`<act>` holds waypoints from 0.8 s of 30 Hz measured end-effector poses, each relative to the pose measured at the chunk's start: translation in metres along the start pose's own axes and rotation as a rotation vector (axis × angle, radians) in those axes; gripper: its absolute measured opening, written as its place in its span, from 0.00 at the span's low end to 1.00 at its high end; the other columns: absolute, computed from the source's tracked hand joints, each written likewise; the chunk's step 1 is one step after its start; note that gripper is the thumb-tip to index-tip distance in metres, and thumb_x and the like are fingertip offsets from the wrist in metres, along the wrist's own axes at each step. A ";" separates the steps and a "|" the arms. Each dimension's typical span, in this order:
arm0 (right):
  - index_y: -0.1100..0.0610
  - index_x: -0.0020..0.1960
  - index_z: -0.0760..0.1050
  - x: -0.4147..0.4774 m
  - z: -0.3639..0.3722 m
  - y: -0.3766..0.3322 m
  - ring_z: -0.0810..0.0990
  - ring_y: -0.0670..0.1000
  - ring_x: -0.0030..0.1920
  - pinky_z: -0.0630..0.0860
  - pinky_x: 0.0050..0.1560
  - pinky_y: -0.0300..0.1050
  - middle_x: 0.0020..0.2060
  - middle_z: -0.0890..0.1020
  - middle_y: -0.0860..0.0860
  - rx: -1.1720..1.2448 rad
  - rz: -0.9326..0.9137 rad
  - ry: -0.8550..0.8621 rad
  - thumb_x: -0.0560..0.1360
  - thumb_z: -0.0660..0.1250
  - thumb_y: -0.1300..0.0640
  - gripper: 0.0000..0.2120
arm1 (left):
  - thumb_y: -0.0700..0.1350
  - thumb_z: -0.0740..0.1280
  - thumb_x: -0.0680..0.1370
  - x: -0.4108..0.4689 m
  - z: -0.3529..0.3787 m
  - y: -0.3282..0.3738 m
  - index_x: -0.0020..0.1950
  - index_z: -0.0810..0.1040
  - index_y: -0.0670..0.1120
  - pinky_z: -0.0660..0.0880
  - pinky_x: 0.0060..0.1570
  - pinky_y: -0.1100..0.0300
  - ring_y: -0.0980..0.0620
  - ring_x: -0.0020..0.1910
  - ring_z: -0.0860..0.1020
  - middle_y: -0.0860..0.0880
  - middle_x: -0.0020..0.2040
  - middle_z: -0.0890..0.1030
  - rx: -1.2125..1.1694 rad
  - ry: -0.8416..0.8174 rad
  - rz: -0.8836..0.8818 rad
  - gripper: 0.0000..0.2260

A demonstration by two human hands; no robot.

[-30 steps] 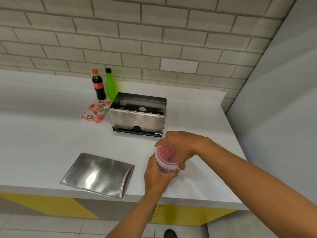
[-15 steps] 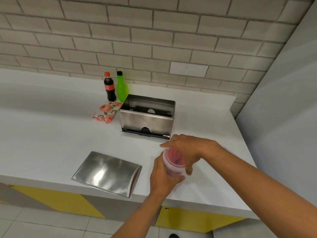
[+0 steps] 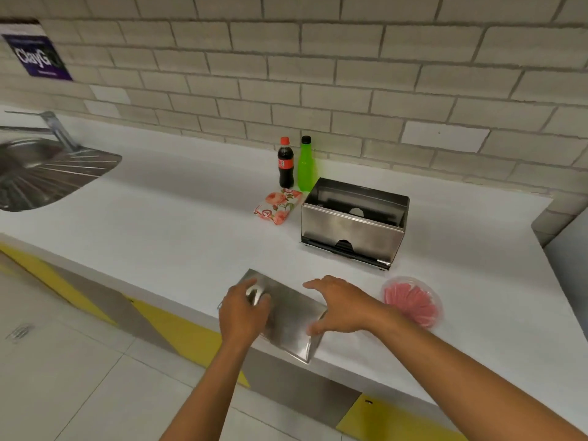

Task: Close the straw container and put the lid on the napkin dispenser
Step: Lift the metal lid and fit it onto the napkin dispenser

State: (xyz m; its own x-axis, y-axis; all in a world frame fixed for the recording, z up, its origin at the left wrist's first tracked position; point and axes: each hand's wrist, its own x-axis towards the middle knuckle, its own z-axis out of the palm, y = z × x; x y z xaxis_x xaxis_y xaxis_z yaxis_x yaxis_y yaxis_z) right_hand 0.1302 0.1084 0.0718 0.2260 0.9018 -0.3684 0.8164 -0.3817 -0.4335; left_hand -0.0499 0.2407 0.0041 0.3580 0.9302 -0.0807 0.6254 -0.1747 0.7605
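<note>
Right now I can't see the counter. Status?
Both hands on the steel lid: left hand, right hand. Straw container set down right. Napkin dispenser open, path clear.

well beyond our fingers we see a cola bottle, a green bottle, a floral packet; far left, a sink

Your straw container: clear, red straws inside, standing on desk. Steel lid flat at desk edge. Napkin dispenser open-topped, upright behind.
</note>
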 end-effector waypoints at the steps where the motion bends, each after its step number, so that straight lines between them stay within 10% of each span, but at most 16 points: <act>1: 0.44 0.82 0.60 0.005 0.010 -0.002 0.67 0.55 0.75 0.71 0.71 0.50 0.75 0.69 0.50 0.005 0.007 -0.019 0.68 0.80 0.39 0.49 | 0.51 0.71 0.78 0.005 -0.007 -0.008 0.70 0.80 0.49 0.77 0.64 0.45 0.44 0.61 0.81 0.45 0.65 0.82 0.048 -0.007 -0.026 0.20; 15: 0.49 0.84 0.46 0.032 0.059 -0.004 0.64 0.59 0.74 0.75 0.67 0.53 0.74 0.65 0.55 -0.258 0.004 -0.089 0.58 0.81 0.33 0.67 | 0.64 0.70 0.76 0.008 -0.009 -0.047 0.74 0.76 0.50 0.73 0.65 0.46 0.42 0.68 0.75 0.48 0.67 0.80 0.304 0.060 -0.028 0.30; 24: 0.43 0.84 0.47 0.024 0.055 0.012 0.62 0.56 0.73 0.72 0.69 0.49 0.76 0.63 0.50 -0.213 -0.064 -0.121 0.56 0.86 0.41 0.68 | 0.51 0.82 0.71 -0.003 -0.021 -0.059 0.62 0.84 0.44 0.77 0.54 0.53 0.47 0.54 0.80 0.44 0.59 0.83 -0.316 0.150 -0.409 0.23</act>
State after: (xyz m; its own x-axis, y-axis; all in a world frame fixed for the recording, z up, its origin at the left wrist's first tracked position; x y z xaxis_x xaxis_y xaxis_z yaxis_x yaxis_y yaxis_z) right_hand 0.1159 0.1145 0.0125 0.1157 0.8871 -0.4469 0.9235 -0.2618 -0.2806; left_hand -0.1021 0.2553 -0.0265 0.0112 0.9419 -0.3357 0.4460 0.2957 0.8448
